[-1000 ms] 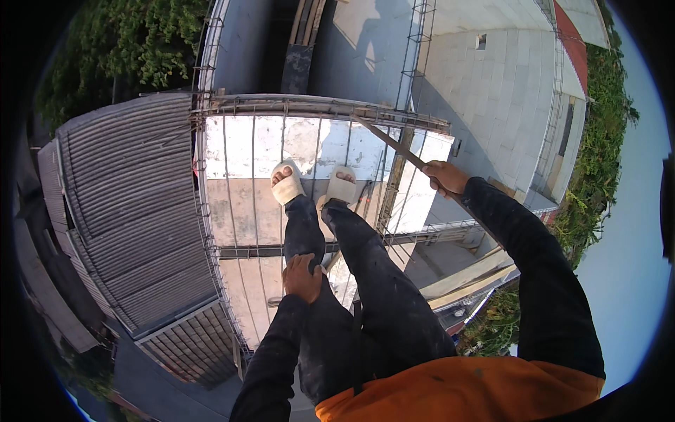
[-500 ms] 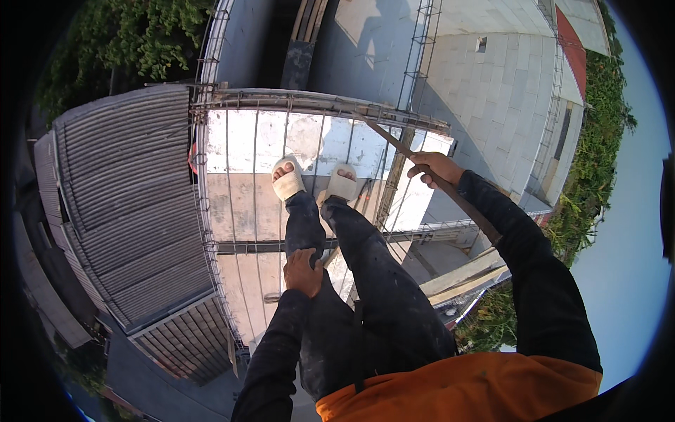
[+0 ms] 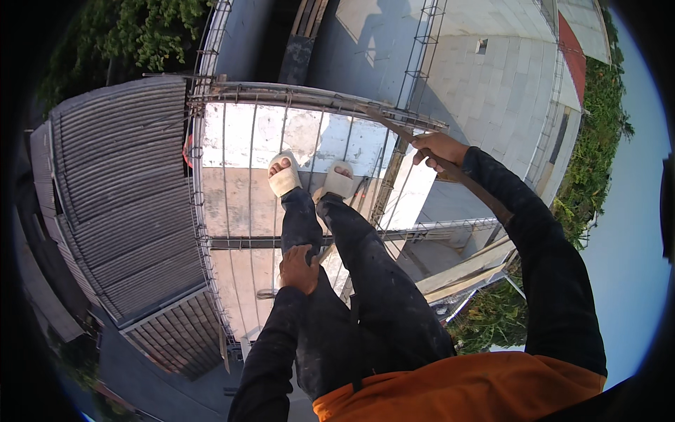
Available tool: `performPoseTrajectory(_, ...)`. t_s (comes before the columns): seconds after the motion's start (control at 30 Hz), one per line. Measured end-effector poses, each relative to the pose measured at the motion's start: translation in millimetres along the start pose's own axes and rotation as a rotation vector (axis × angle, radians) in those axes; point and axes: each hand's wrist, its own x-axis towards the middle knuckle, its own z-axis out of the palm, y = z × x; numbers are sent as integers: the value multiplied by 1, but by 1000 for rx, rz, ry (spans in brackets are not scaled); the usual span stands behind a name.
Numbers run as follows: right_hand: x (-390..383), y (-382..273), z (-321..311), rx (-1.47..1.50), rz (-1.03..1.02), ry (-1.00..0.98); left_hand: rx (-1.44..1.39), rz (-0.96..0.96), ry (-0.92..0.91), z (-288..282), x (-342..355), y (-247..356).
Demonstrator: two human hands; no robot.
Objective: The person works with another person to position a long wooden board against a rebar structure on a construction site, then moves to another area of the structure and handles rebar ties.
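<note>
My right hand is closed around a long brown bar that looks rusty. One end of this bar reaches the reinforcing steel along the far edge of the deck, and the other lies against my right sleeve. My left hand rests on my left knee, fingers laid over the dark trousers, holding nothing. Both feet, in cream slide sandals, stand on pale panels among thin reinforcing bars.
A rebar cage crosses the deck near my knees. Another lines the left edge, above a corrugated roof. At the far side there is a drop to a lower level. Timber planks lie at the right, over a gap.
The bar's far end has shifted slightly right and my right hand has moved a little up in the view. My left hand stays on the knee. The whole view has shifted slightly.
</note>
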Motion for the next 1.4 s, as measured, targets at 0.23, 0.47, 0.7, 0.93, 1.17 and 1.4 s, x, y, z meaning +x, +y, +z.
performPoseTrajectory(0.23,11,-4,0,-71,36,-3,-13,17,10,4,3,1)
performPoseTrajectory(0.47,12,-26,-14,12,81,-33,1,12,34,1,2,2)
performPoseTrajectory(0.7,12,-55,-32,-206,120,-44,-3,34,68,0,5,0)
performPoseTrajectory(0.93,10,-10,-13,-213,-27,53,-2,43,97,3,4,5)
performPoseTrajectory(1.17,20,16,24,-217,-59,127,2,180,61,6,18,24)
performPoseTrajectory(1.4,20,41,58,-162,-66,212,-963,94,-506,43,42,194)
